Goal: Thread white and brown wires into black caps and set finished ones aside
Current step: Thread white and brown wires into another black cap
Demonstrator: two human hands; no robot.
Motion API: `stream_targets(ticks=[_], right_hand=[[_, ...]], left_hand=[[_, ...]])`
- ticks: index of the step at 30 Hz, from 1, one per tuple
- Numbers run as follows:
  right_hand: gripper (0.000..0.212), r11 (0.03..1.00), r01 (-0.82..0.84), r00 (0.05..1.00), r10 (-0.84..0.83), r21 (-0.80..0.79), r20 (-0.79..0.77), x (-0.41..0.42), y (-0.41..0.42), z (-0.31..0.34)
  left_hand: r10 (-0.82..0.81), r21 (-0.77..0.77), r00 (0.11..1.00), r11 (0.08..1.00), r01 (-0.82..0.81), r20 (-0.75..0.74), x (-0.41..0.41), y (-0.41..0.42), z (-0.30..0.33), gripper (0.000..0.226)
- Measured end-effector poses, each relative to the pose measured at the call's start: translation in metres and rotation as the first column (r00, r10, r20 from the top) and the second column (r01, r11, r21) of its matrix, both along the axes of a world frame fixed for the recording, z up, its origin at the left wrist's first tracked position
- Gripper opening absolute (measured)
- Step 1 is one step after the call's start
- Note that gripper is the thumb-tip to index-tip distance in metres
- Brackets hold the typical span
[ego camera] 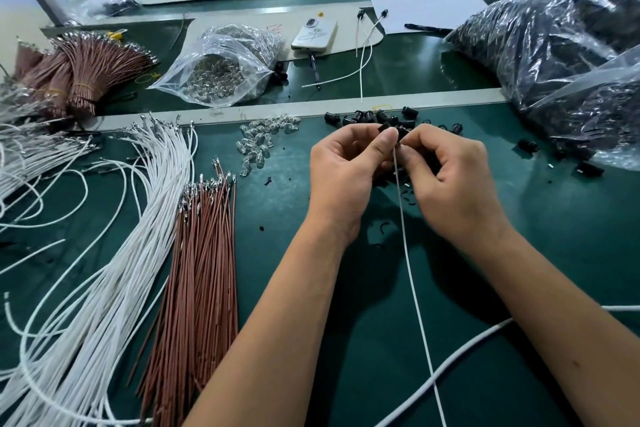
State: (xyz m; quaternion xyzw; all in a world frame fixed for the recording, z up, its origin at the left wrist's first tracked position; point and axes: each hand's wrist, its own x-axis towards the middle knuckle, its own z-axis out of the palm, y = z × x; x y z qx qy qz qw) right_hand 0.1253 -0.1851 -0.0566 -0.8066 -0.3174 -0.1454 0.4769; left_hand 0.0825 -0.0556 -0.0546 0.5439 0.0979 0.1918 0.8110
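Observation:
My left hand and my right hand meet over the green table, fingertips together. Between them sits a black cap, pinched at the fingertips. A white wire runs down from the cap toward me, between my forearms; my left thumb presses against its top end. Loose black caps lie just beyond my hands. A fan of white wires and a bundle of brown wires lie to the left. Two white wires with black caps lie farther back.
Small clear bulbs are scattered left of my hands. A clear bag of bulbs, tied brown wire bundles, a phone and large bags of black parts ring the work area. A thick white cable crosses at lower right.

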Motion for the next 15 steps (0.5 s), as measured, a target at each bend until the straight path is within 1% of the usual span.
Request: stream_targets(ticks=[7, 11, 13, 15], right_hand=[[0.017, 0.997, 0.045, 0.999, -0.045, -0.057, 0.006, -0.001, 0.001, 0.000], [0.018, 0.992, 0.124, 0.992, -0.124, -0.002, 0.021, 0.002, 0.001, 0.004], [0.018, 0.993, 0.114, 0.993, -0.114, 0.002, 0.035, 0.005, -0.002, 0.008], [0.022, 0.997, 0.060, 0.998, -0.060, -0.044, 0.019, 0.008, -0.004, 0.010]], left_hand=[[0.007, 0.042, 0.999, 0.999, -0.006, -0.038, 0.002, 0.000, -0.006, 0.006], [-0.002, 0.104, 0.999, 0.995, 0.007, -0.042, 0.002, -0.001, -0.008, 0.004], [-0.025, 0.065, 0.999, 0.998, 0.027, -0.035, 0.000, 0.000, -0.006, 0.004], [-0.023, -0.018, 0.999, 1.000, 0.023, -0.026, 0.000, 0.003, -0.003, 0.009]])
